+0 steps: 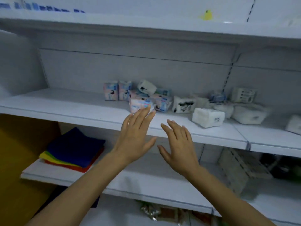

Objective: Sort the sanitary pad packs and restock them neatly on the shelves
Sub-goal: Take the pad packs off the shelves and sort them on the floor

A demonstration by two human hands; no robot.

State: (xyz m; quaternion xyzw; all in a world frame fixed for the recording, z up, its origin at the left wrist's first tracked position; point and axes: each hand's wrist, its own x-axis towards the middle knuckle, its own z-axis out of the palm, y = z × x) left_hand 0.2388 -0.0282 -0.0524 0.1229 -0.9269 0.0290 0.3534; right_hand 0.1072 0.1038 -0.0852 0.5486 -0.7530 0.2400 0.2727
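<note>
Head view shows the left hand (135, 136) and right hand (179, 144) held out over the shelf (65, 101) edge, each grip spread and empty, left fingertips (145, 111) just at the nearest pink pack (139, 103) of the jumbled heap, white packs (208, 117) lying further right, seemingly to begin sorting.

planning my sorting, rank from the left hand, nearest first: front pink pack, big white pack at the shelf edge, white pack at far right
1. front pink pack, at the left hand fingertips
2. big white pack, front of the shelf, to the right
3. far right white pack, at the picture's edge
</note>
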